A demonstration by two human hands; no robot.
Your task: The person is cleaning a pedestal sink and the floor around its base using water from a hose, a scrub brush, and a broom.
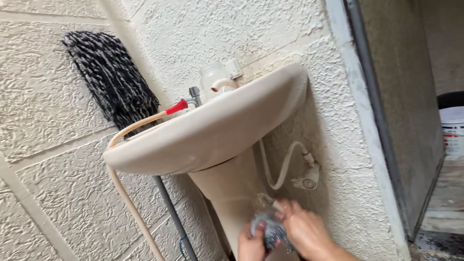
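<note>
Low in the head view, both my hands work against the pedestal (227, 193) of a beige wash basin (208, 133). My left hand (251, 246) grips a grey metal scouring pad (270, 229) from below. My right hand (302, 229) closes over the same pad from the right, its fingers pressed on top. The pad touches the pedestal's lower right side. A thin stream of water seems to run near the pad.
A black-and-white mop head (111, 77) hangs on the textured wall, upper left. A beige hose (128, 193) with a red tap fitting (178, 106) loops over the basin. A white flexible pipe and valve (304, 176) sit behind the pedestal. A white bucket (453, 128) stands past the doorway, right.
</note>
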